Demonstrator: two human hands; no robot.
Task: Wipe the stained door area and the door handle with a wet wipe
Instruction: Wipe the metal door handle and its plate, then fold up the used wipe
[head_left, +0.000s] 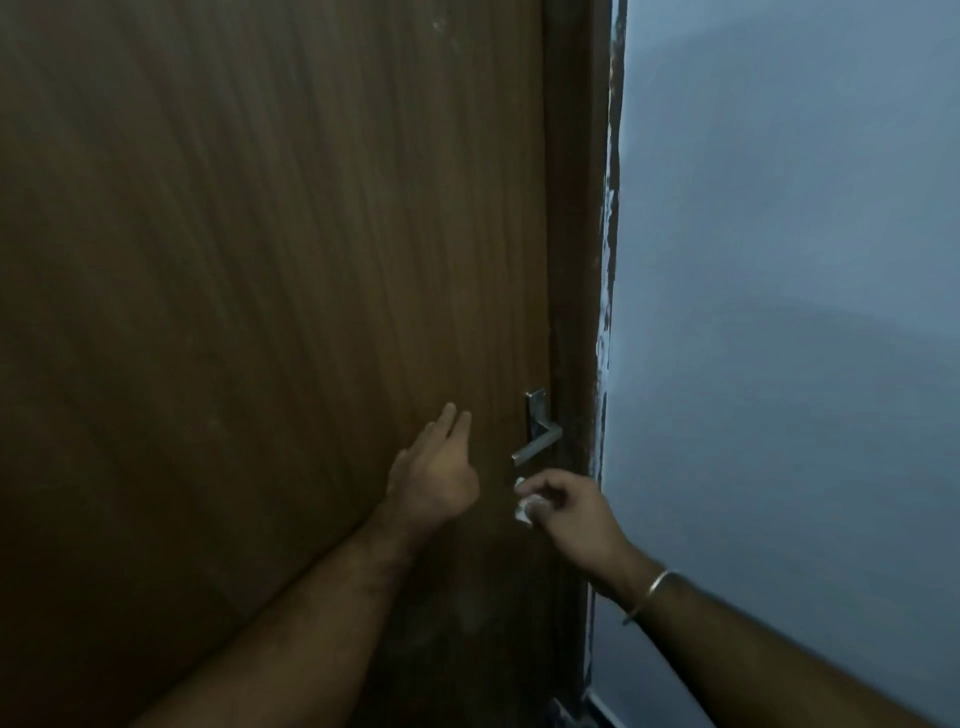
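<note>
A brown wooden door (260, 260) fills the left and middle of the head view. Its metal lever handle (537, 441) sits near the door's right edge on a metal plate. My left hand (434, 475) lies flat against the door with straight fingers, just left of the handle. My right hand (569, 512) grips a crumpled white wet wipe (525, 503) right below the handle, close to the door surface. A faint pale smudge (467, 608) shows on the door below both hands.
A dark door frame (576, 260) with chipped pale paint runs down the right of the door. A light blue wall (779, 312) lies beyond it. A metal bangle (649, 592) circles my right wrist.
</note>
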